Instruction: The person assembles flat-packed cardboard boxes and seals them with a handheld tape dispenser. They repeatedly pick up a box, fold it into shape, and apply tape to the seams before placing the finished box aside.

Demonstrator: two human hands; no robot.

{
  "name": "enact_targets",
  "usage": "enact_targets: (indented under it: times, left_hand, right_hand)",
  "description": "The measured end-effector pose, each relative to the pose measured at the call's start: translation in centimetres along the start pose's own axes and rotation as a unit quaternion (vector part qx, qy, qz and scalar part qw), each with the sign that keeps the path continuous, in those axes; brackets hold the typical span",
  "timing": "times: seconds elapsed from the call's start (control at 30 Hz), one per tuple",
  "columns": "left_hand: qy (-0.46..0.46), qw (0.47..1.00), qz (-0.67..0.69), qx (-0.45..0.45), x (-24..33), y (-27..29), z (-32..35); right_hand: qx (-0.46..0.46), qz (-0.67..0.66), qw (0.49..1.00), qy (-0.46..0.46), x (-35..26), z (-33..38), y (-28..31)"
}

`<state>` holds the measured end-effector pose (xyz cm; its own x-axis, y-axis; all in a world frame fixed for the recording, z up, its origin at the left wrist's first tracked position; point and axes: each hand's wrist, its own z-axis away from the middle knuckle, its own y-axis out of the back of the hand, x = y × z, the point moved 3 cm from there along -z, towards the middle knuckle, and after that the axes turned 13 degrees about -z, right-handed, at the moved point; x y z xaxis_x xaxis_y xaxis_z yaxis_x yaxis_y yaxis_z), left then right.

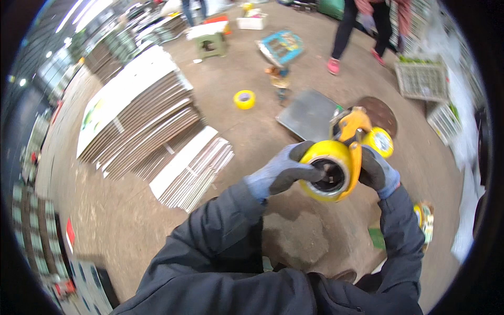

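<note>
A roll of yellow packing tape [319, 151] sits on an orange-yellow tape dispenser [353, 126], held up in front of me. My left hand [286, 170], in a blue-grey glove with dark palm, pinches the roll's left side, its thumb at the open core. On the far side, my gloved right hand [379, 170] grips the dispenser; its fingers are partly hidden behind the frame. Just beyond the right hand shows another yellow tape roll [379, 142] with a pale label. Below and beyond the dispenser lies a flat grey scale-like plate [310, 114].
Stacks of flattened cardboard boxes [142, 100] lie at left. A loose tape roll [244, 100] rests on the floor ahead. Beyond are a blue carton [282, 47] and a green stool [210, 46]. Another person [362, 31] stands at far right near plastic crates [421, 79]. A brown round top [379, 113] is closer.
</note>
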<state>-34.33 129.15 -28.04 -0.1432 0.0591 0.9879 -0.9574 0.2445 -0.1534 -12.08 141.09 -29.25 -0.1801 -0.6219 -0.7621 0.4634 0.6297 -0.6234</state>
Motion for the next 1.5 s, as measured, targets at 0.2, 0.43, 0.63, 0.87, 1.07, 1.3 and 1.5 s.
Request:
enact_targets:
  times: [0.2, 0.43, 0.63, 0.87, 1.07, 1.3, 1.5]
  left_hand:
    - [0.025, 0.998, -0.032, 0.038, 0.6, 3.1, 0.3]
    - [-0.133, 0.584, -0.735, 0.318, 11.2, 7.8, 15.4]
    - [0.198, 0.388, -0.789, 0.433, 19.6, 28.4, 33.1]
    - [0.155, 0.206, -0.921, 0.293, 11.6, 20.0, 35.1]
    - [0.033, 0.352, -0.871, 0.342, 22.3, 10.9, 31.9]
    - [-0.144, 0.417, -0.868, 0.227, 25.4, 1.4, 15.3]
    - [-0.044, 0.529, -0.847, -0.021, 6.5, 0.2, -0.3]
  right_hand:
    - [-0.022, -0.077, 0.992, 0.095, 4.0, -3.5, -2.1]
    - [0.032, 0.072, 0.993, 0.089, 10.5, -3.6, 0.6]
    - [0.332, 0.545, 0.769, -0.042, 21.0, -0.6, 13.3]
    - [0.526, 0.561, 0.623, -0.144, 28.0, 7.8, 24.1]
    - [0.518, 0.585, 0.594, -0.193, 29.6, 10.9, 23.2]
    - [0.593, 0.47, 0.654, -0.017, 16.8, 9.4, 16.6]
    - [0.373, -0.035, 0.856, 0.355, 8.7, 7.0, 8.8]
